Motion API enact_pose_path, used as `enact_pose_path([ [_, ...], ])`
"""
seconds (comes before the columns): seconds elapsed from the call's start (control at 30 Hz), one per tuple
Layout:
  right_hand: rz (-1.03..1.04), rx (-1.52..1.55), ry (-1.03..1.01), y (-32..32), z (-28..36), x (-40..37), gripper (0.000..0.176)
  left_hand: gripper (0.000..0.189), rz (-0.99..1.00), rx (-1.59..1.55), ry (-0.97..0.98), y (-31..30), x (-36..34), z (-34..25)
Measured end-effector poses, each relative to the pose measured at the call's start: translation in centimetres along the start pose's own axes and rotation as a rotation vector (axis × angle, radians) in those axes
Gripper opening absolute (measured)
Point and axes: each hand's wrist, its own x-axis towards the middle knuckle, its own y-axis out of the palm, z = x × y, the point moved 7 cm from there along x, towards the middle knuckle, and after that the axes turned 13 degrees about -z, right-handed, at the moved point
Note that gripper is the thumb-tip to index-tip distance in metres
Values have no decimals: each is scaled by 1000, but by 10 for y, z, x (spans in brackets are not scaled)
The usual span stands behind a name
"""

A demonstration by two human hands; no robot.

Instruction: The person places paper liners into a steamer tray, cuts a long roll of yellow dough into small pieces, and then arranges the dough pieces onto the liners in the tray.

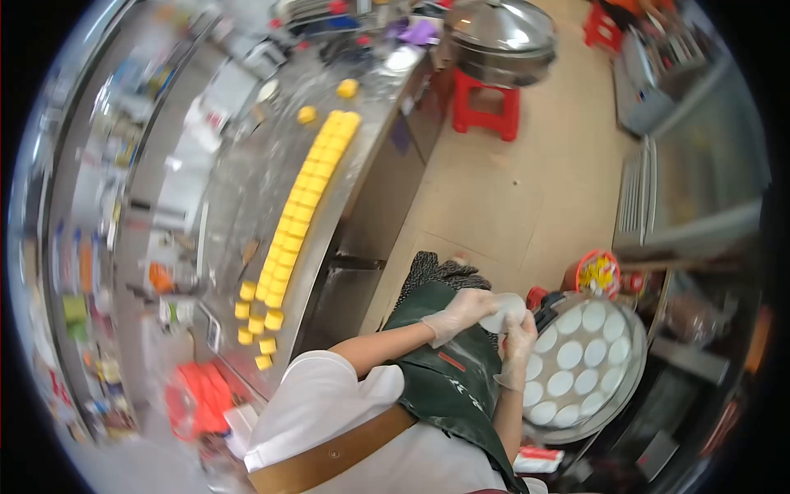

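My left hand [462, 314] and my right hand [517, 347], both in thin clear gloves, are close together in front of my dark green apron [432, 375]. Between their fingers is a thin white disc [505, 308], gripped at its edge by both. Just right of my right hand sits a large round metal tray [638, 362] with many similar white discs [569, 355] spread flat across it, slightly apart from one another.
Along the steel counter [329, 210] at left run long rows of yellow dough pieces [300, 210], with several loose ones near both ends. A red stool [487, 107] bears a lidded steel pot [504, 37]. A red basket [597, 273] stands beyond the tray.
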Motion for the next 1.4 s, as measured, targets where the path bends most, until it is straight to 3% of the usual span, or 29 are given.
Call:
enact_pose_path([
  [0.1, 245, -185, 50, 62, 22, -11, 20, 27, -175, 18, -1, -63, -16, -8],
  [0.2, 316, -652, 41, 127, 53, -26, 18, 25, -299, 9, 20, -114, -24, -2],
  [0.33, 443, -580, -166, 195, 26, -3, 21, 29, -332, -345, -97, -167, -13, -2],
  [0.43, 431, -673, -156, 249, 20, 19, 18, 28, -377, -334, -39, -215, 13, -18],
  [0.53, 393, -510, -54, 309, 29, 50, 19, 22, -393, -323, -61, -271, 46, -26],
  [0.77, 158, -411, -118, 462, 40, 189, 18, 23, -615, -446, -19, -393, 61, -42],
  [1.07, 7, -417, 107, 629, -24, 319, 18, 23, -937, -619, -149, -455, 70, -6],
  [1.13, -52, -296, 151, 649, -25, 325, 24, 22, -1041, -634, -172, -466, 76, -12],
  [1.23, 74, -306, 262, 648, -11, 318, 30, 24, -1108, -710, -225, -484, 98, -27],
  [1.3, -11, -844, -222, 639, 32, 308, 35, 26, -1200, -644, -218, -506, 119, -39],
  [1.4, 347, -990, -762, 685, 90, 258, 46, 38, -1395, -446, -124, -546, 155, -67],
])
